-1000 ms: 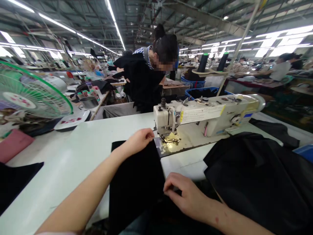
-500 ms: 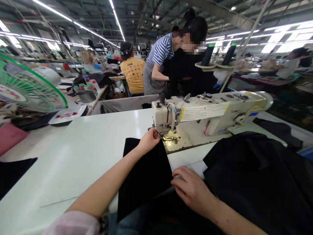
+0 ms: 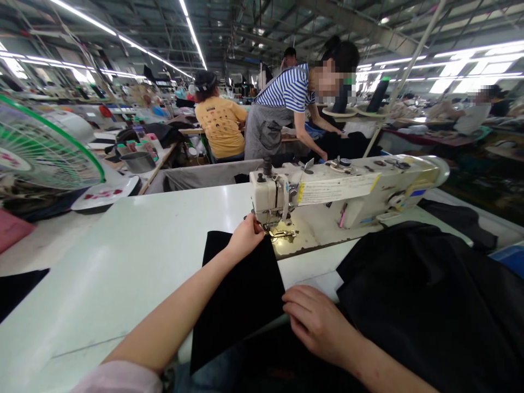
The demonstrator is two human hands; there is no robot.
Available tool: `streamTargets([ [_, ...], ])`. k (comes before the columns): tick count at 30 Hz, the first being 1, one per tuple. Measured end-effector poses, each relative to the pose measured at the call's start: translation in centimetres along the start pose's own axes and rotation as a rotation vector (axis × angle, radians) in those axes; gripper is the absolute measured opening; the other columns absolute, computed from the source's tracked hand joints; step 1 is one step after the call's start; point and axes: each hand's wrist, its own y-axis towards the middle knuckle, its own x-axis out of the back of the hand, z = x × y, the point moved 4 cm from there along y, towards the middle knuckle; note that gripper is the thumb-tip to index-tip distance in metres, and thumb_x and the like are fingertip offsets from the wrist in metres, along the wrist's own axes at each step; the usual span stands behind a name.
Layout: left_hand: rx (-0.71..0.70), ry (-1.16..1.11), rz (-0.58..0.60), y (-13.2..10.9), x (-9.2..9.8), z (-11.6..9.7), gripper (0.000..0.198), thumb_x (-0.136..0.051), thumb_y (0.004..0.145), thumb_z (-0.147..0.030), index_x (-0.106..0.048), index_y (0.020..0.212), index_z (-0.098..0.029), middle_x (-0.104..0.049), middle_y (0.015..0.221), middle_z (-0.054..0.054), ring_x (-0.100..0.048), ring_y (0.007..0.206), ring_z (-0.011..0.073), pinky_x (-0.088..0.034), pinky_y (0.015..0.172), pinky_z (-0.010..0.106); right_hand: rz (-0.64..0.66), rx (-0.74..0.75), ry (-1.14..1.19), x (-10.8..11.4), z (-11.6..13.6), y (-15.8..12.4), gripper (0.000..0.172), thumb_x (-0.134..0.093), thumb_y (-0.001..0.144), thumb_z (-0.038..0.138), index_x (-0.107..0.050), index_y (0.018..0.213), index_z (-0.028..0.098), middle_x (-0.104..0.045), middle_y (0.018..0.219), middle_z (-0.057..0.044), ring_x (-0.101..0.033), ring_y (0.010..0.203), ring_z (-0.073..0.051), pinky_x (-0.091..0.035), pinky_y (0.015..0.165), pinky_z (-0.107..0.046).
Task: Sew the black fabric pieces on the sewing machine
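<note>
My left hand (image 3: 245,238) holds the top corner of a black fabric panel (image 3: 239,300) right beside the presser foot (image 3: 281,233) of a cream industrial sewing machine (image 3: 327,191). My right hand (image 3: 313,322) grips the panel's lower right edge, with its fingers curled over the cloth. The panel lies flat on a white sewing table (image 3: 135,234), and its far end meets the needle area. A large heap of black cloth (image 3: 421,311) lies just to the right of my right hand.
A green-rimmed electric fan (image 3: 45,147) stands at the left. Co-workers in a striped shirt (image 3: 286,93) and a yellow shirt (image 3: 221,124) are beyond the table. Black thread cones (image 3: 377,95) stand behind the machine, and a blue crate (image 3: 510,257) sits at the right edge.
My left hand has moved closer to the presser foot, drawing the panel with it. The person in black has left the view, and the striped-shirt co-worker now leans to the right.
</note>
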Motion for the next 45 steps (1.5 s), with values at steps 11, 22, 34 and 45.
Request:
streamTargets([
  [11, -0.807, 0.307, 0.259, -17.3, -0.1, -3.6, 0.040, -0.054, 0.089, -0.016, -0.058, 0.129, -0.014, -0.065, 0.133, 0.013, -0.059, 0.123, 0.0292, -0.053, 0.101, 0.042, 0.072, -0.002, -0.041, 0.6, 0.5, 0.1, 0.035, -0.051, 0.088, 0.007, -0.066, 0.120, 0.010, -0.070, 0.121, -0.014, -0.062, 0.115, -0.027, -0.053, 0.103, -0.041],
  [22, -0.864, 0.317, 0.213, -9.8, 1.2, -1.6, 0.031, -0.046, 0.097, -0.017, -0.066, 0.120, -0.014, -0.069, 0.126, 0.013, -0.063, 0.118, 0.0270, -0.055, 0.101, 0.043, 0.091, -0.008, -0.089, 0.1, -3.7, 6.1, 0.024, -0.055, 0.089, 0.008, -0.070, 0.106, 0.015, -0.069, 0.114, -0.011, -0.059, 0.107, -0.024, -0.051, 0.099, -0.040],
  [34, -0.662, 0.135, 0.206, -2.9, 1.8, 0.8, 0.031, -0.049, 0.095, -0.018, -0.073, 0.113, -0.020, -0.070, 0.121, 0.012, -0.063, 0.114, 0.0242, -0.052, 0.102, 0.043, 0.046, -0.149, -0.235, -0.5, -7.1, 10.4, 0.025, -0.055, 0.092, 0.012, -0.069, 0.112, 0.016, -0.064, 0.105, -0.011, -0.057, 0.103, -0.026, -0.050, 0.091, -0.043],
  [45, -0.333, 0.225, 0.116, -0.6, 0.4, 4.4, 0.043, -0.046, 0.097, -0.036, -0.057, 0.137, -0.023, -0.053, 0.149, 0.012, -0.040, 0.143, 0.0327, -0.029, 0.117, 0.060, -0.082, -0.368, -0.298, 7.0, -3.4, -0.8, 0.026, -0.041, 0.099, 0.019, -0.067, 0.098, 0.021, -0.070, 0.102, -0.007, -0.070, 0.086, -0.021, -0.057, 0.078, -0.035],
])
